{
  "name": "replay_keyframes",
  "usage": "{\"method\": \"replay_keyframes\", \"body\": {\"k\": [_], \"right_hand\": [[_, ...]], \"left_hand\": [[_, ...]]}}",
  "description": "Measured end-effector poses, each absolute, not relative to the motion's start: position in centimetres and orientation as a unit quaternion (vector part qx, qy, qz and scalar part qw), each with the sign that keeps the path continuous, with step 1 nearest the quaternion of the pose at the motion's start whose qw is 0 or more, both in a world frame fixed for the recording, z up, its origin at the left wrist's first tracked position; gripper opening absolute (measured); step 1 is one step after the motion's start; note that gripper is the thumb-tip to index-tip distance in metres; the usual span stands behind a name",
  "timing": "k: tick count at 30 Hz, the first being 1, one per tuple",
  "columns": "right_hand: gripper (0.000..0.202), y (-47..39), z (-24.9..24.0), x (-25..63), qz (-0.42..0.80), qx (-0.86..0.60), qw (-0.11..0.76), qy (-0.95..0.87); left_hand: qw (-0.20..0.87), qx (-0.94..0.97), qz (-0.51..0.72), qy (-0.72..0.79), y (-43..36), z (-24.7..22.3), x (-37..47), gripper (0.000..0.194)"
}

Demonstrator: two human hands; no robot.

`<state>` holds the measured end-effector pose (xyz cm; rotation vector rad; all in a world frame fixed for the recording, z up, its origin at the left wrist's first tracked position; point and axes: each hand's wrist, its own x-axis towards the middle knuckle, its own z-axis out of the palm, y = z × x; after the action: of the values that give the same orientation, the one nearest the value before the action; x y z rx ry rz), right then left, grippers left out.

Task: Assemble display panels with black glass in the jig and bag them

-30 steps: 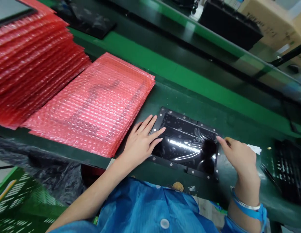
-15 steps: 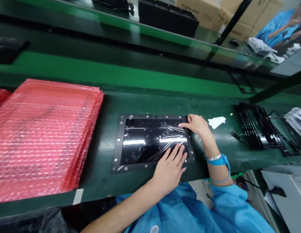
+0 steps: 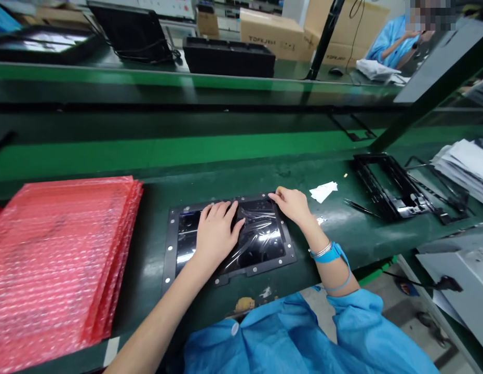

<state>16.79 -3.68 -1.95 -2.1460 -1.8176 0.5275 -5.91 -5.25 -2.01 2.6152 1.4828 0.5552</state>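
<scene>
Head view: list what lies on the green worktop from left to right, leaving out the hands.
Red bubble wrap, dark-framed screen, white paper scrap, black frames, pile of white papers.

From where I stand, the dark green tabletop [image 3: 148, 254] runs the width of the room, a brighter green strip [image 3: 187, 150] along its back. Beyond it is a raised shelf [image 3: 109, 75] with cardboard boxes [image 3: 270, 36] towards the rear. A dark post [image 3: 323, 39] rises beside them. Light leaves pale patches on the tabletop, and greyish floor [image 3: 401, 317] shows at the lower right.
</scene>
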Motion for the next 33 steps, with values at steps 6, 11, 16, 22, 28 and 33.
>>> {"method": "replay_keyframes", "body": {"k": [6,11,16,22,28,33], "right_hand": [[0.020,-3.5,-2.4,16.5,0.263,-0.719,0.279,-0.580],[0.051,-4.0,-2.5,15.7,0.375,-0.632,0.381,-0.561],[0.064,-4.6,-3.2,14.6,0.432,-0.595,0.452,-0.505],[0.060,-5.5,-2.9,14.1,0.443,-0.584,0.501,-0.460],[0.053,-6.0,-1.3,14.9,0.481,-0.554,0.489,-0.472],[0.050,-6.5,-1.1,14.1,0.610,-0.489,0.388,-0.489]], "left_hand": [[0.098,0.823,0.232,0.509,-3.7,-1.8,-5.6,0.025],[0.115,0.793,0.358,0.479,-4.5,0.3,-6.5,0.014],[0.092,0.719,0.452,0.519,-5.4,1.4,-10.5,0.017],[0.423,0.427,0.509,0.616,-4.6,-0.8,-13.8,0.037],[0.490,0.284,0.580,0.586,-4.0,-0.7,-13.7,0.036],[0.472,0.184,0.646,0.571,-3.7,0.1,-14.6,0.026]]}}
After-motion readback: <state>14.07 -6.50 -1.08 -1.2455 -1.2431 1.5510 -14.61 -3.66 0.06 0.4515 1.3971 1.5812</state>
